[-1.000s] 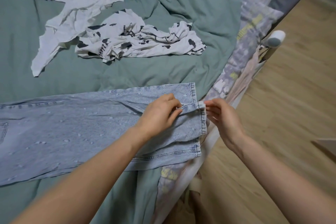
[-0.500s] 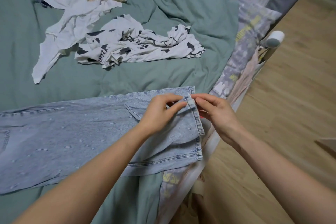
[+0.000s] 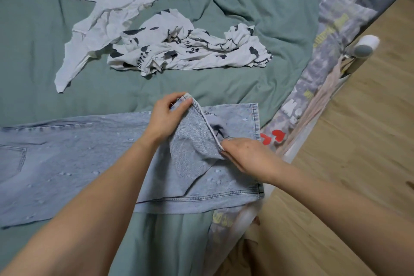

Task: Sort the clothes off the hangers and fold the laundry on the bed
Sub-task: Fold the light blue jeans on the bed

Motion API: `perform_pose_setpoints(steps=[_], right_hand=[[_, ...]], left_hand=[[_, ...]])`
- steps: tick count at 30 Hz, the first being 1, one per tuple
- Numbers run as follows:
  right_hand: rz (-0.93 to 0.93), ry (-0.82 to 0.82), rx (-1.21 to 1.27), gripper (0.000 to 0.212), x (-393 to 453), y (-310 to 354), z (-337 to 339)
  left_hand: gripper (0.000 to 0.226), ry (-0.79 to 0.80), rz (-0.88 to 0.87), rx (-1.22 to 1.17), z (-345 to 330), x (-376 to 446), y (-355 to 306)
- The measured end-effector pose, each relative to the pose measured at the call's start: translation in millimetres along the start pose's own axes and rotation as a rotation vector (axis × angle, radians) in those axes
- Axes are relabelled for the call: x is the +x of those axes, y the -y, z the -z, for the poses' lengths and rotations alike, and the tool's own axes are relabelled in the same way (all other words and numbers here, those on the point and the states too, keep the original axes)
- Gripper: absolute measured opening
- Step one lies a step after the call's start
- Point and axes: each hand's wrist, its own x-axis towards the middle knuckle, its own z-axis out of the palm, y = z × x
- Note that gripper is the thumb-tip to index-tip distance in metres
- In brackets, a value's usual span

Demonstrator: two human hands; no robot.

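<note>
Jeans lie flat across the bed, legs stacked, hems out toward three o'clock by the bed's side edge. The left hand pinches the far corner of the upper leg's hem, thumb and fingers curled round the stitched edge, and lifts it so the pale inside of the denim shows. The right hand takes the near end of that same hem; its fingertips are tucked into the cloth, so I can't tell how tightly they close, only that they have hold of it. Two corners held like that keep the hem taut and straight, and that reads as the start of a fold carrying the leg ends back toward nine o'clock, over the thighs.

Room to move: plenty of bare denim at nine o'clock to land on. At three o'clock the lower hem sits near the mattress edge, with the wooden floor beyond. Up at twelve, the crumpled black-and-white shirt and white garment lie well apart from the jeans, waiting.
</note>
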Motion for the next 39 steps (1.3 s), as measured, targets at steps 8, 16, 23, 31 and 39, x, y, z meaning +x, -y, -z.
perform_pose_setpoints(steps=[8,16,23,31,39], right_hand=[[0.262,-0.166,-0.314,0.019,7,3,4],[-0.405,-0.388,0.781,0.021,26,23,36],[0.383,-0.225,-0.14,0.023,3,53,47],[-0.352,-0.384,0.456,0.031,-2,24,60],[-0.54,-0.191,1.084,0.017,15,36,62]], left_hand=[[0.04,-0.241,0.227,-0.169,21,-2,-6],[0.048,-0.336,0.489,-0.266,31,-15,1],[0.035,-0.259,0.38,-0.381,50,-14,-29],[0.027,-0.117,0.319,-0.415,48,-13,-54],[0.028,-0.228,0.371,-0.291,57,-21,-35]])
